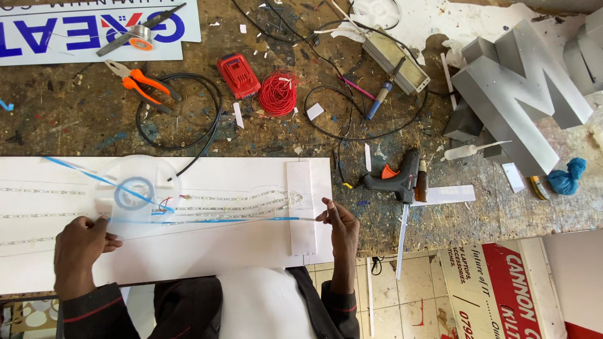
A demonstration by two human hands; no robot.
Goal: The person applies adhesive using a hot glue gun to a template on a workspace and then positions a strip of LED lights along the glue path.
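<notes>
While both hands work at white board (251,251) on bench (94,125): left hand (80,246) pinched on blue strip (251,220) near clear reel (135,194); right hand (339,220) pinched on strip's other end, strip taut between. 3 LED strips (239,206) lie on board, just above blue strip. Behind, well apart: orange pliers (141,85), red wire coil (278,93), black glue gun (396,179), grey letter (521,94).

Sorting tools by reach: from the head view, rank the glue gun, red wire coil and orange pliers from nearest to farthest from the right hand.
From the right hand:
1. Glue gun, just to its right on the bench.
2. Red wire coil, farther up the bench.
3. Orange pliers, far across to the left.
</notes>
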